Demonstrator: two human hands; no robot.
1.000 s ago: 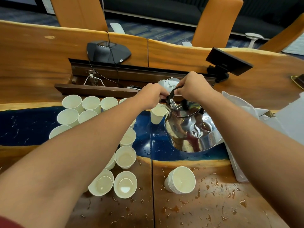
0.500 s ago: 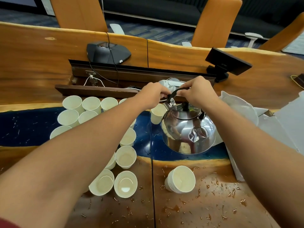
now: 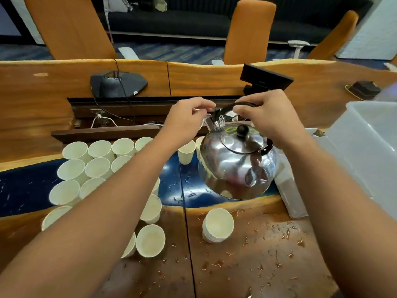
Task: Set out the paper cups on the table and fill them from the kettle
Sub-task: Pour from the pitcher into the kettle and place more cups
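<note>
tilting kettle (image 3: 236,166), spout (image 3: 209,122) away, right hand (image 3: 268,117) gripping

Office meeting room. Long live-edge wood table (image 3: 214,80) with a conference speakerphone (image 3: 118,83) on it and a recessed cable and power trough (image 3: 137,110) just in front of that. Orange chairs (image 3: 249,31) line the table's far side, patterned carpet (image 3: 182,52) beyond.
</note>
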